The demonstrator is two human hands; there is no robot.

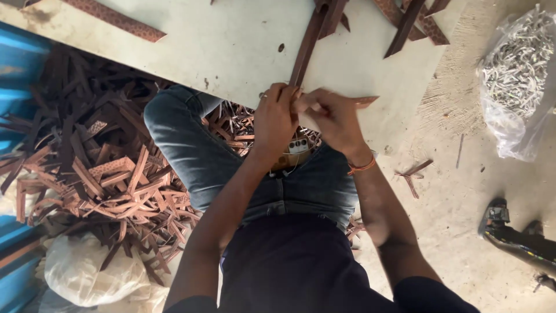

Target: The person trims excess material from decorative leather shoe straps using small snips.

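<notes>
My left hand (275, 119) and my right hand (333, 119) meet at the near edge of a pale board (231, 40). Both grip the near end of a long dark brown leather strap (310, 43) that runs away across the board. A short pointed brown strip tip (366, 101) sticks out to the right of my right hand. An orange thread band circles my right wrist. I sit on the floor in blue jeans, my knee under the board's edge.
A big heap of brown strap offcuts (98, 168) lies at my left, over a white sack (87, 269). More straps (414, 20) rest at the board's far end. A clear bag of pale metal pieces (515, 75) sits right. A sandal (512, 235) lies lower right.
</notes>
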